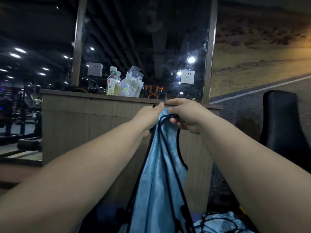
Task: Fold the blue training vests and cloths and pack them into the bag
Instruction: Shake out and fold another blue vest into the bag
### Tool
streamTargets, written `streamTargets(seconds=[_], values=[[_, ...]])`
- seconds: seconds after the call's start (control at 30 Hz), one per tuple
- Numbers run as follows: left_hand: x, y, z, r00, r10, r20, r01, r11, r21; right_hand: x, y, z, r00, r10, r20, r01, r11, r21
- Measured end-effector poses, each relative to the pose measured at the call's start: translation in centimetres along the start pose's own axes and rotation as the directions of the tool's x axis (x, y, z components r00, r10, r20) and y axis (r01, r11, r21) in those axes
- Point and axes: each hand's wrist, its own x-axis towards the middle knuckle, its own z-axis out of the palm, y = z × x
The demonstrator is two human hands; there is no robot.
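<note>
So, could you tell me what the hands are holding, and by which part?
The left hand and right hand both grip a blue training vest by its black-trimmed top edge; it hangs down.

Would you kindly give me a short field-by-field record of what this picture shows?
held item: light blue mesh training vest with black trim, hanging down from both hands
left: left hand pinches the vest's top edge
right: right hand grips the top beside it, fingers curled round the black trim
lower right: crumpled light blue cloth
behind: brown wooden counter bearing a green-capped plastic bottle and a crumpled clear plastic bag
</note>
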Motion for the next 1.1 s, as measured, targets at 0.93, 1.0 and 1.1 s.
streamTargets(seconds=[0.93, 1.0, 1.1], values=[[-3.2, -5.7, -1.2, 0.873, 0.127, 0.47, -0.093, 0.991, -0.095, 1.7, 2.0, -1.0, 0.907, -0.398, -0.14, 0.25, 0.774, -0.582], [-3.5, -7.4, -1.0, 0.873, 0.069, 0.483, -0.074, 0.997, -0.008, 2.3, 2.4, -1.5, 0.882, -0.426, -0.201, 0.22, 0.749, -0.625], [-3.9, -9.6, -1.0, 0.853, -0.014, 0.522, -0.008, 0.999, 0.039, 2.3, 2.6, -2.3, 0.858, -0.427, -0.287, 0.156, 0.747, -0.646]])
